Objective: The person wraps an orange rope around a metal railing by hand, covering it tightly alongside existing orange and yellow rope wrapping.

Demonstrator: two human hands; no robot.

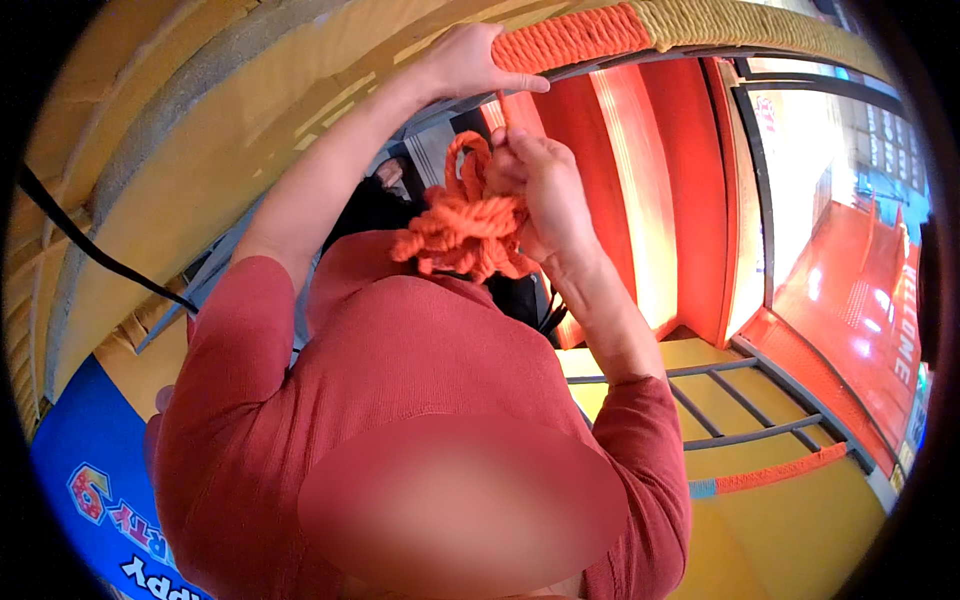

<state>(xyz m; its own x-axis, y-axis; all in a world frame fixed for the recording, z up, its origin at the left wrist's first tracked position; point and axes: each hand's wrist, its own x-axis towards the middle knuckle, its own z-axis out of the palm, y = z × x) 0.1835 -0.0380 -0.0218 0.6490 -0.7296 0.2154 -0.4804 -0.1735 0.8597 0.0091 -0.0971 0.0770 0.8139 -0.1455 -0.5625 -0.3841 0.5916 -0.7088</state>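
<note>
An orange rope [575, 42] is wound in tight coils round a curved bar, next to a stretch of tan rope winding [750, 25]. At the left end of the orange coils, my left hand [462, 62] grips the bar, its thumb lying along the underside. Below it, my right hand [545, 180] is closed on an orange strand [505, 108] that runs up toward the bar. From this hand hangs a tangled bundle of the same orange rope [470, 232], looped in front of my chest. Fingers of my left hand are partly hidden by the bar.
Red panels [690, 190] stand beyond my right hand. A grey ladder-like frame [745, 405] lies to the lower right, with another orange-wound bar [780, 470] beside it. A black cable [100, 245] crosses the left side, above a blue printed banner [75, 430].
</note>
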